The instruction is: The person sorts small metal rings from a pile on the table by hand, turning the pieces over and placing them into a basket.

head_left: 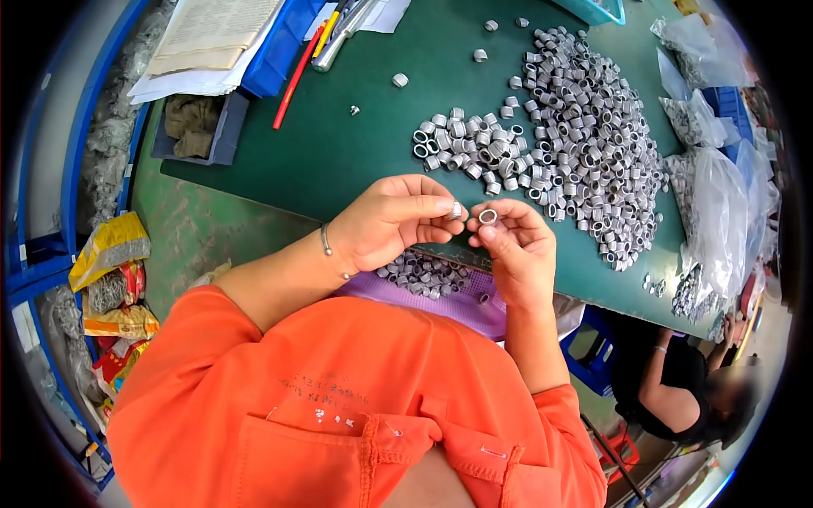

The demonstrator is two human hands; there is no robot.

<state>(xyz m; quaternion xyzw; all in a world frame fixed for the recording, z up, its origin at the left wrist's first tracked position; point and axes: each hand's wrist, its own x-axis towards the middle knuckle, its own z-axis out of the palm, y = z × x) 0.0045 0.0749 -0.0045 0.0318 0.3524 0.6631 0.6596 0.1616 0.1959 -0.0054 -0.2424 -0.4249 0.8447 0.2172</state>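
Note:
Between thumb and fingers, my left hand (pixel 394 216) pinches a small metal ring (pixel 455 211) over the table's near edge. Close beside it on the right, my right hand (pixel 518 241) grips another metal ring (pixel 488 217), its round opening turned upward. The two rings are apart. Just beyond my hands, a small heap of grey metal rings (pixel 474 144) lies on the green table (pixel 339 161), joining a large pile of rings (pixel 593 135) on the right. Below my hands, a purple basket (pixel 483 315) holds more small metal parts (pixel 423 275).
Papers (pixel 207 38), a blue tray (pixel 275 51), a red pen (pixel 298 80) and a grey bin with cloth (pixel 222 140) are at the upper left. Plastic bags (pixel 720 203) line the right side. Another person (pixel 677 381) sits at the lower right.

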